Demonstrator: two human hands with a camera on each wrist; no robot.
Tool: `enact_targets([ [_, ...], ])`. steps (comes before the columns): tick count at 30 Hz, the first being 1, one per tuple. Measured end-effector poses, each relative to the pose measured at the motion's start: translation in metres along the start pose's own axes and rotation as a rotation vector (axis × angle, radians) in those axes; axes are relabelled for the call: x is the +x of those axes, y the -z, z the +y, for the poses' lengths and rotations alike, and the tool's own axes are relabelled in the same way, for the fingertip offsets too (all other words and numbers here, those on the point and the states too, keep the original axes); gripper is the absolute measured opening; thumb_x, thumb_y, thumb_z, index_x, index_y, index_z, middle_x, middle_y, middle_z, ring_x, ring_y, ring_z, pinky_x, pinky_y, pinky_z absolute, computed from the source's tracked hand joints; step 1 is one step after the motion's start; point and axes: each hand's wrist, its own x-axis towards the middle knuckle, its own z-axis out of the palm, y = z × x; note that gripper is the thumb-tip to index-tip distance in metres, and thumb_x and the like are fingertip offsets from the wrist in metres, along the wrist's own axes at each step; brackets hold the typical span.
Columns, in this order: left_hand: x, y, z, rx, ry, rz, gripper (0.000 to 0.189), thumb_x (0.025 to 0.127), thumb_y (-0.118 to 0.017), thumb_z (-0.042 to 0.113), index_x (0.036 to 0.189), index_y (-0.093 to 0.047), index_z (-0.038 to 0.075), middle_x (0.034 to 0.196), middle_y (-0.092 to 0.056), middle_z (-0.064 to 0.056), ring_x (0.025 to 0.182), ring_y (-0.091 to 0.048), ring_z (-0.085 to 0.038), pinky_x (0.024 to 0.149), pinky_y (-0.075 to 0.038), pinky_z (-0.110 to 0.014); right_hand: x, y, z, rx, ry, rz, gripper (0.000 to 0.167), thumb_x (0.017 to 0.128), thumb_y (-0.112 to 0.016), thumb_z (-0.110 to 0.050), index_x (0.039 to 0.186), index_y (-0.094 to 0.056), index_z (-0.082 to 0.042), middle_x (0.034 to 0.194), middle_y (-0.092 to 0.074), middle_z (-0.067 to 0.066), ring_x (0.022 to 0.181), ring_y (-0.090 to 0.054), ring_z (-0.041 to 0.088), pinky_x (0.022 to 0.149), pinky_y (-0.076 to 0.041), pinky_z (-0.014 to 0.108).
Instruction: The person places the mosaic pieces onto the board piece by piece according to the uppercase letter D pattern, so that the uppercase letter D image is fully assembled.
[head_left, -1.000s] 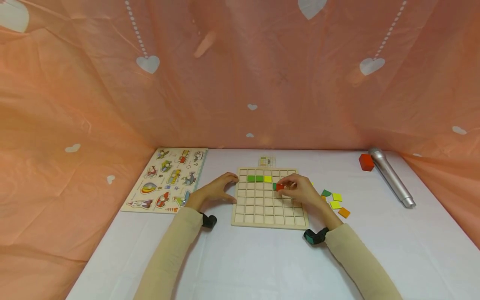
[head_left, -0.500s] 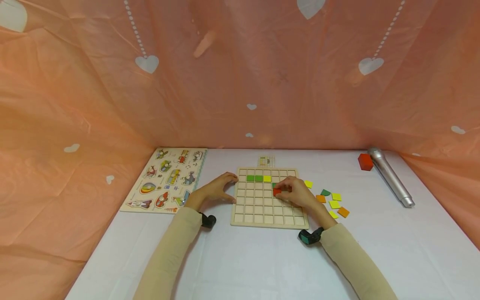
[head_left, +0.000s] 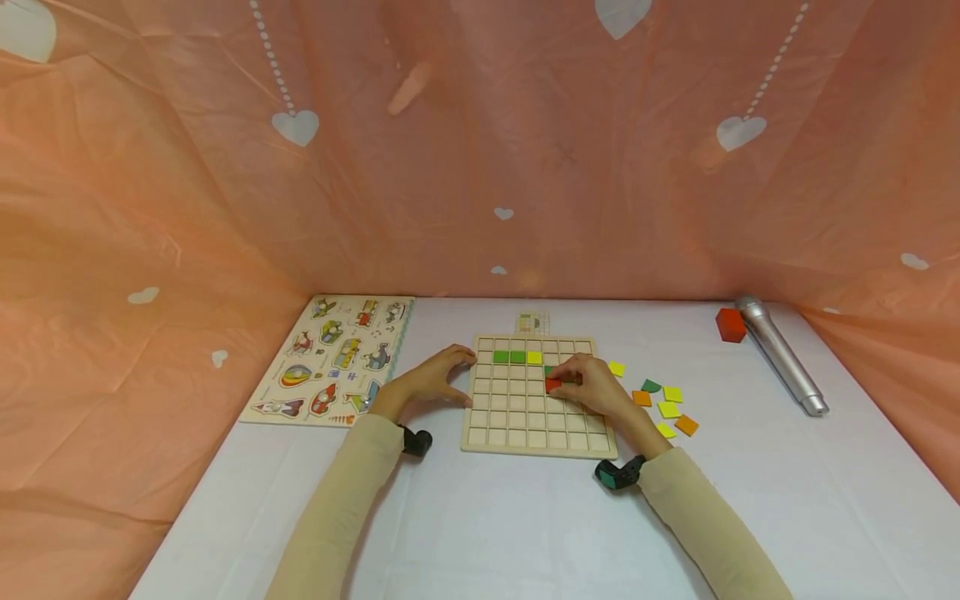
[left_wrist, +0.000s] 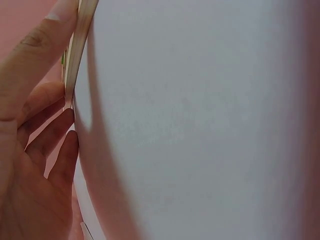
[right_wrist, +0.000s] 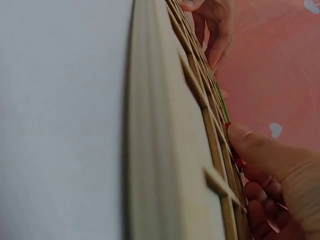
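Observation:
A wooden grid board (head_left: 517, 417) lies flat in the middle of the table. In its second row sit two green square tiles (head_left: 509, 357) and a yellow tile (head_left: 535, 357). My left hand (head_left: 431, 382) rests against the board's left edge, thumb and fingers spread; the left wrist view shows the thumb and fingertips touching that edge. With thumb and fingers, my right hand (head_left: 588, 386) pinches a red tile (head_left: 552, 386) down at the grid. Just above it a green tile (head_left: 550, 371) shows, partly covered by my right fingers. The right wrist view has the red tile (right_wrist: 235, 155) under my thumb.
Several loose yellow, orange and green tiles (head_left: 669, 409) lie right of the board. A small printed card (head_left: 533, 322) is behind it. A picture puzzle board (head_left: 326, 367) lies at left. At far right are a red block (head_left: 731, 325) and a silver microphone (head_left: 783, 358).
My right hand has moved slightly down and left, bringing the red tile from above the grid to the square below the green tile. The left hand has stayed put.

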Motion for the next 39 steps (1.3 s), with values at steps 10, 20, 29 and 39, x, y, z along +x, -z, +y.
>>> enact_targets([
  [10, 0.0, -0.001, -0.002, -0.006, -0.009, 0.003, 0.074, 0.072, -0.081, 0.023, 0.13, -0.046, -0.007, 0.136, -0.041, -0.018, 0.131, -0.034, -0.032, 0.114, -0.023, -0.04, -0.001, 0.0, 0.003, 0.015, -0.006, -0.019, 0.02, 0.076, -0.077, -0.014, 0.094, -0.072, -0.009, 0.089, -0.062, 0.002, 0.074, -0.052, 0.012, 0.063, -0.046, 0.022],
  [20, -0.001, -0.002, -0.004, -0.012, -0.005, 0.001, 0.074, 0.072, -0.081, 0.024, 0.131, -0.046, -0.006, 0.137, -0.04, -0.018, 0.132, -0.033, -0.032, 0.115, -0.023, -0.039, -0.007, 0.009, -0.001, 0.012, 0.02, 0.035, 0.023, 0.079, -0.075, -0.016, 0.099, -0.07, -0.006, 0.089, -0.061, 0.005, 0.076, -0.053, 0.015, 0.064, -0.047, 0.024],
  [29, 0.001, -0.001, -0.003, 0.003, -0.007, -0.002, 0.074, 0.071, -0.081, 0.023, 0.13, -0.046, -0.007, 0.136, -0.041, -0.019, 0.131, -0.034, -0.032, 0.114, -0.023, -0.04, -0.036, 0.064, 0.025, -0.015, -0.07, 0.127, 0.019, 0.084, -0.068, -0.005, 0.102, -0.068, -0.002, 0.098, -0.063, 0.012, 0.086, -0.056, 0.022, 0.07, -0.05, 0.019],
  [39, 0.001, 0.0, -0.001, 0.007, -0.02, 0.005, 0.075, 0.071, -0.082, 0.023, 0.128, -0.047, -0.008, 0.134, -0.042, -0.02, 0.129, -0.036, -0.034, 0.113, -0.025, -0.042, -0.072, 0.108, 0.058, 0.009, -0.357, -0.034, 0.034, 0.089, -0.063, -0.012, 0.122, -0.059, -0.006, 0.12, -0.054, 0.014, 0.099, -0.05, 0.028, 0.085, -0.046, 0.029],
])
